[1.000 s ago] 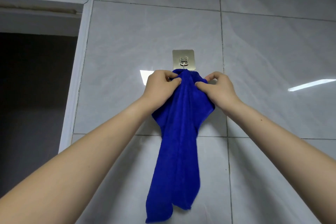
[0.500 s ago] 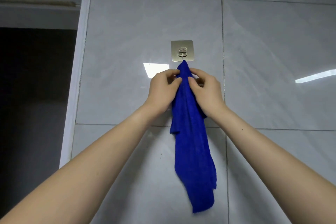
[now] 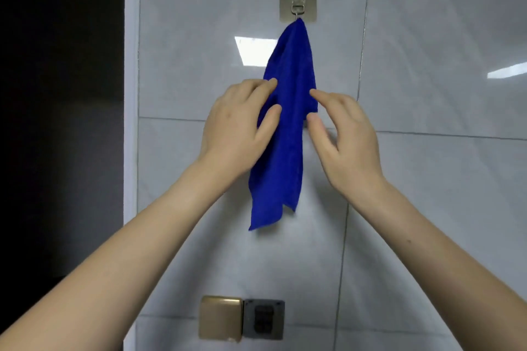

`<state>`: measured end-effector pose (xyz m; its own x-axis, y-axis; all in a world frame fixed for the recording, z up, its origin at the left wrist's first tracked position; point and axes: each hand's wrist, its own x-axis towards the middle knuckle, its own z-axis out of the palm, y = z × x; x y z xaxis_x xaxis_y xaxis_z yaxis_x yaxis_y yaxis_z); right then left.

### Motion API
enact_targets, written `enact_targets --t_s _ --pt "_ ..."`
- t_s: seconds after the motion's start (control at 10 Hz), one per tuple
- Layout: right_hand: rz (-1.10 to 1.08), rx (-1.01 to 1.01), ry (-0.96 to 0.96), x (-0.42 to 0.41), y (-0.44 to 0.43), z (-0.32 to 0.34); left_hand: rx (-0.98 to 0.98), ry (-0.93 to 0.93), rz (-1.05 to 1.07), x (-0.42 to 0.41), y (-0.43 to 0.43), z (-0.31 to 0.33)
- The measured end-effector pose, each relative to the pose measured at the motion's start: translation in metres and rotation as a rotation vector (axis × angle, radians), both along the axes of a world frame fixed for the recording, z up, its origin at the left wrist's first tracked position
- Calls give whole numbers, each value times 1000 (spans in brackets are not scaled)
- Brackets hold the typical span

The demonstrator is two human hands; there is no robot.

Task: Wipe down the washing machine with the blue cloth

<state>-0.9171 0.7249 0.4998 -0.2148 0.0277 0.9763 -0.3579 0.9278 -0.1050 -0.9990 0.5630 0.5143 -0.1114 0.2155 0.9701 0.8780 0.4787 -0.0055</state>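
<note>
The blue cloth (image 3: 288, 134) hangs by its top corner from a metal hook (image 3: 298, 7) stuck on the grey tiled wall. My left hand (image 3: 239, 128) is at the cloth's left edge, halfway down, with thumb and fingertips spread and just touching the fabric. My right hand (image 3: 345, 137) hovers at the cloth's right edge with its fingers apart and nothing in it. The cloth's lower end dangles free below both hands. No washing machine is in view.
A dark doorway (image 3: 60, 122) with a white frame (image 3: 131, 122) fills the left side. Low on the wall sit a gold cover plate (image 3: 221, 318) and a grey socket (image 3: 263, 319). Glossy tiles reflect ceiling lights.
Both hands have let go of the cloth's top at the hook and dropped to its middle, fingers now apart. The cloth stays hanging on the hook. The view has tilted down.
</note>
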Motion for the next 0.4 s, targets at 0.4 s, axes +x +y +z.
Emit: enact_targets --t_s 0.4 --pt "-84 53 -586 76 -20 -291 -370 -531 57 77 -44 -321"
